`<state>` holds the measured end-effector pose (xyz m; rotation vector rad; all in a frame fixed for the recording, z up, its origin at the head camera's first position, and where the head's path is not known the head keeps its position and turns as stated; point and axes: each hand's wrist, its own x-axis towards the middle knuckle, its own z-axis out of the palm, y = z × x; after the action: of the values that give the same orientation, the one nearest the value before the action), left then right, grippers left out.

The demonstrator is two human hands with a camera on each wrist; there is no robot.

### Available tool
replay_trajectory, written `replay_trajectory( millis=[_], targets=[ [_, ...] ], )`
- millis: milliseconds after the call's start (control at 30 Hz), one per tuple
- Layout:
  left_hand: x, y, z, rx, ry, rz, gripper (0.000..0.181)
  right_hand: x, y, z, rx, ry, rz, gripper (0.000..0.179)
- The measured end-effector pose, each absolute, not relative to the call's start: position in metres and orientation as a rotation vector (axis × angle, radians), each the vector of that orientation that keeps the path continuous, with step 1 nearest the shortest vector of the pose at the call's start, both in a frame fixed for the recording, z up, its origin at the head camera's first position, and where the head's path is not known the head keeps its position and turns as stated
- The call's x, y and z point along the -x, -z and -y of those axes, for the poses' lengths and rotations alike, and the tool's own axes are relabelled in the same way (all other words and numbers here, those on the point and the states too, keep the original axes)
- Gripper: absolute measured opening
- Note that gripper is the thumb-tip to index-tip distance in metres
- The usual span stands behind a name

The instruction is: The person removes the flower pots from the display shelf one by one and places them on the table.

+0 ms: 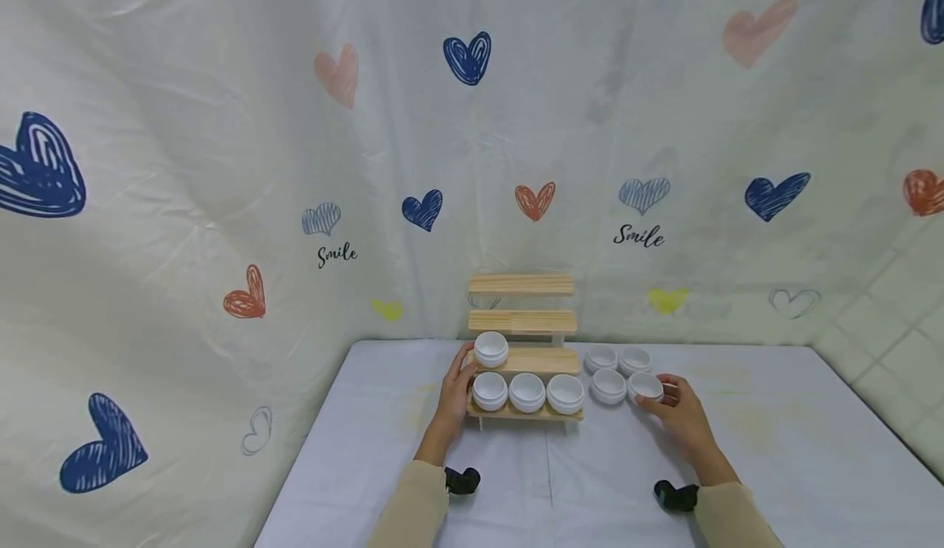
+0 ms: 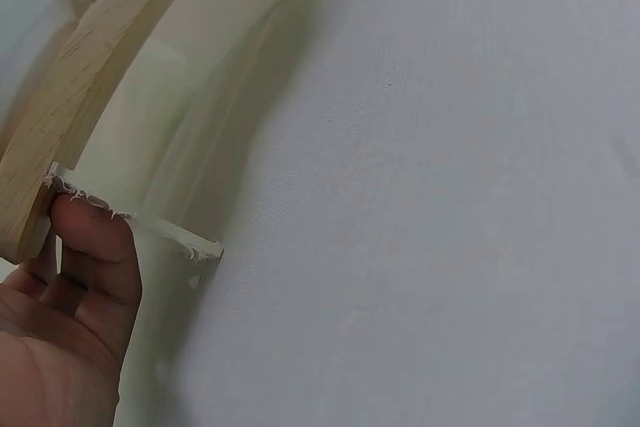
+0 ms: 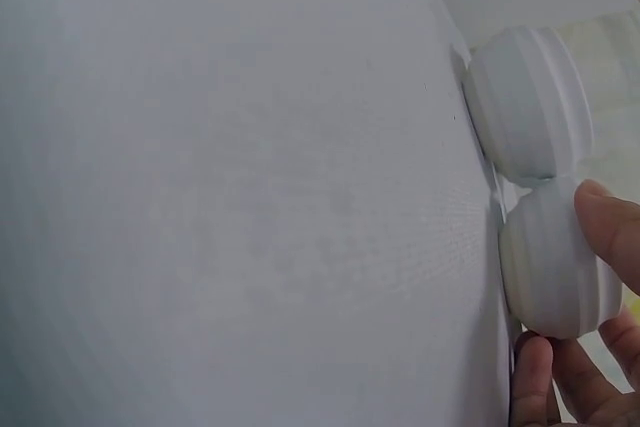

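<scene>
A tiered wooden shelf stand (image 1: 524, 321) with white supports stands at the back of the table. Three small white bowls (image 1: 527, 392) line its lowest board, and one white bowl (image 1: 491, 349) sits at the left end of the board above. My left hand (image 1: 455, 388) grips the stand's left side; in the left wrist view its bent thumb lies against a board end (image 2: 28, 207) by a white leg, other fingers partly hidden. My right hand (image 1: 682, 413) pinches the front right bowl (image 3: 558, 262) of a group on the table, thumb at its rim, fingers low on its far side.
Several white bowls (image 1: 608, 387) cluster just right of the stand. The stand's upper two boards (image 1: 520, 285) rise close to a heart-printed curtain (image 1: 472, 138) behind the table. White cloth (image 1: 774, 441) covers the tabletop. Black wrist straps (image 1: 674, 496) show at both sleeves.
</scene>
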<state>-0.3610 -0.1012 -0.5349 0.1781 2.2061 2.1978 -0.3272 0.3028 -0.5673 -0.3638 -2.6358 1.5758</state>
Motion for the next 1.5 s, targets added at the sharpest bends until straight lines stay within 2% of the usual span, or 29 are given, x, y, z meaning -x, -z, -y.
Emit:
replay_trajectory(
  millis=[433, 1333, 1500],
  targets=[
    [0.378, 0.564, 0.093, -0.1, -2.223, -2.286, 0.048, 0.33, 0.573, -0.305, 0.39, -1.561, 2.623, 0.082],
    [0.378, 0.565, 0.093, -0.107, -2.208, -2.273, 0.047, 0.326, 0.565, -0.301, 0.417, -1.625, 2.605, 0.087],
    [0.374, 0.555, 0.097, -0.113, -2.192, -2.237, 0.049, 0.327, 0.565, -0.301, 0.424, -1.647, 2.611, 0.089]
  ],
)
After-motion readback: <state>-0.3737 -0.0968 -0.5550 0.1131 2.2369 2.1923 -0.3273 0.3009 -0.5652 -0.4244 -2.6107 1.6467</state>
